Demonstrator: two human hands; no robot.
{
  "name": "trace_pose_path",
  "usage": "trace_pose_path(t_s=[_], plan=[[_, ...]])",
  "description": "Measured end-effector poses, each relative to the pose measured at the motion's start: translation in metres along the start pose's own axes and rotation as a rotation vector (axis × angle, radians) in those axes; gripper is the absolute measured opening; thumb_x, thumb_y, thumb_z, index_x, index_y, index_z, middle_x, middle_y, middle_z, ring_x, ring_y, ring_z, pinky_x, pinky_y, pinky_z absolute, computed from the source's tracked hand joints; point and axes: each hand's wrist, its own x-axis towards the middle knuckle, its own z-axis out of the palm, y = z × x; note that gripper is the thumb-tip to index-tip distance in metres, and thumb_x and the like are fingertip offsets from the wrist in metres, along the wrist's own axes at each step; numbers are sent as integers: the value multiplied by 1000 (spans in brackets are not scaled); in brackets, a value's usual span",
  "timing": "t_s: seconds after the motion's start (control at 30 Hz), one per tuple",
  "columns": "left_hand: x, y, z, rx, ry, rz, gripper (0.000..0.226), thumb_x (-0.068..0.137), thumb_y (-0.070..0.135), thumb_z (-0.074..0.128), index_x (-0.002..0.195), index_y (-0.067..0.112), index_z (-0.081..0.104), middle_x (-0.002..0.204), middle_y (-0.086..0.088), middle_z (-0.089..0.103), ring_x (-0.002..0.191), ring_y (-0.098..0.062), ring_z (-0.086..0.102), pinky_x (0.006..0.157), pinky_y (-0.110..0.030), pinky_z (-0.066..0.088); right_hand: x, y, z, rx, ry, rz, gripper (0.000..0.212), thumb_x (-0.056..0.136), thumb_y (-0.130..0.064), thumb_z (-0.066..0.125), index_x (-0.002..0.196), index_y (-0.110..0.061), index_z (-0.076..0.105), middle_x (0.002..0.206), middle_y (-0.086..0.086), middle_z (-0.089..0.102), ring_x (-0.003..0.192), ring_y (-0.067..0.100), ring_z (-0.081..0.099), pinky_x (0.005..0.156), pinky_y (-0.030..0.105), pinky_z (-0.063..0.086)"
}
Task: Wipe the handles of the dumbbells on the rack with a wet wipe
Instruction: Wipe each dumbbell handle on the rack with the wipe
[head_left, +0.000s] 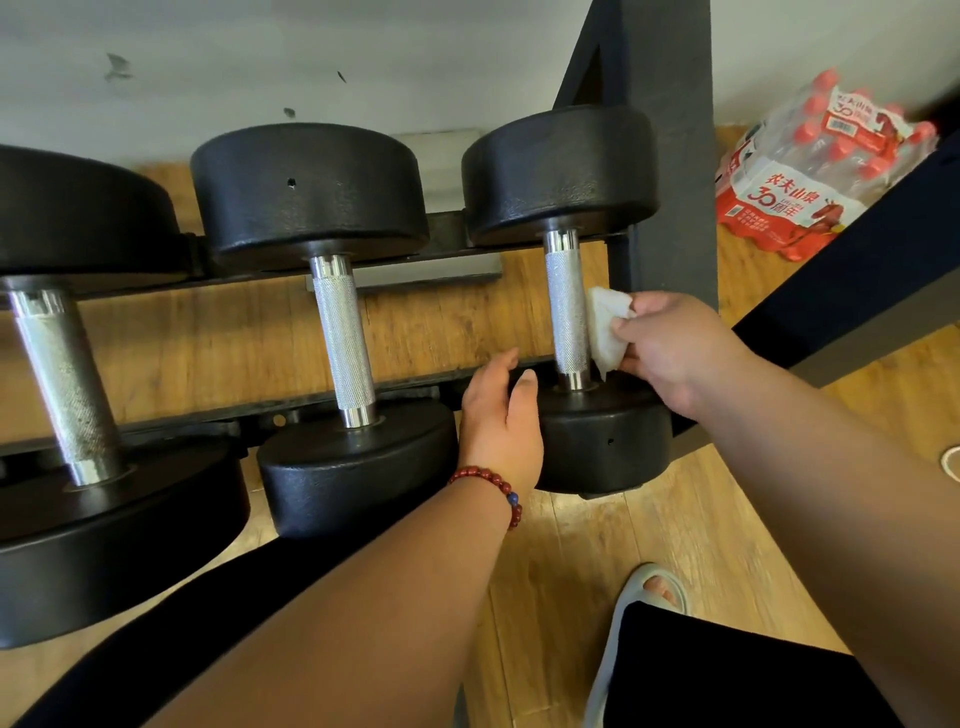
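Three black dumbbells lie across a black rack (670, 156), each with a knurled silver handle. My right hand (675, 353) pinches a folded white wet wipe (605, 332) and presses it against the right side of the rightmost handle (567, 306). My left hand (498, 421), with a red bead bracelet on its wrist, rests with fingers apart on the near head (602, 441) of that dumbbell. The middle handle (343, 338) and the left handle (62, 374) are untouched by either hand.
A shrink-wrapped pack of water bottles with red caps (810, 171) sits on the wooden floor at the right, beyond the rack's upright. A dark slanted beam (857, 270) crosses at the right. My foot in a grey slipper (654, 592) stands below the rack.
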Motion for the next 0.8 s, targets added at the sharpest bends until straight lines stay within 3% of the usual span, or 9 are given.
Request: trace_pose_path(t_s=[0.1,0.23,0.3,0.37,0.47,0.57,0.63,0.7,0.8], plan=[[0,14,-4,-3,-2,-2,40,101,39,39,140,32,44,149,8,37,138,-10,32,116,-40,27,-6,5,-8,81,16,-57,33,96,-5,52,127,-14,58,118,7,63,108,27,61,95,45,51],[5,40,-9,-52,-9,96,42,97,46,45,137,33,48,143,12,44,128,-2,39,106,-27,32,-17,2,-13,186,-101,-91,22,97,-3,51,107,-18,63,111,10,67,103,24,65,90,38,55],[8,46,-8,-22,-53,139,45,93,50,50,135,34,51,137,13,50,124,-2,45,102,-26,36,-19,-1,-12,179,-173,-115,22,95,-4,54,110,-15,65,107,9,69,100,23,68,89,38,55],[10,48,-5,9,-89,173,45,88,53,56,128,33,57,127,13,58,116,-3,53,99,-29,45,-19,-3,-10,129,-183,-125,26,93,-6,59,118,-15,63,105,7,70,96,20,69,88,39,56],[12,55,-5,-34,-39,130,24,87,42,64,108,29,68,105,12,67,98,-3,63,85,-24,53,-19,-3,-7,6,-143,-169,27,89,-12,67,114,-19,62,98,2,71,90,15,70,87,38,57],[23,57,-13,-113,72,23,11,89,36,65,95,26,65,93,10,67,87,-3,64,72,-19,53,-27,5,-12,-181,-32,-285,29,88,-25,69,115,-25,62,97,-12,69,91,1,64,81,17,49],[34,55,-18,-95,147,-26,14,90,36,63,100,26,61,94,11,64,88,-3,63,67,-16,49,-32,16,-11,-299,13,-357,35,88,-33,68,121,-26,59,109,-16,63,102,0,58,82,14,41],[43,53,-15,-61,182,-41,21,91,33,63,109,24,61,98,13,63,93,-5,62,71,-18,49,-36,27,-5,-333,19,-384,40,89,-39,64,126,-26,58,115,-17,58,108,2,53,85,15,39],[50,53,-3,-119,128,-86,29,92,28,62,121,28,60,111,15,59,101,-5,58,88,-27,51,-35,35,1,-264,65,-373,38,90,-41,62,125,-25,60,108,-19,58,103,0,54,75,6,36]])
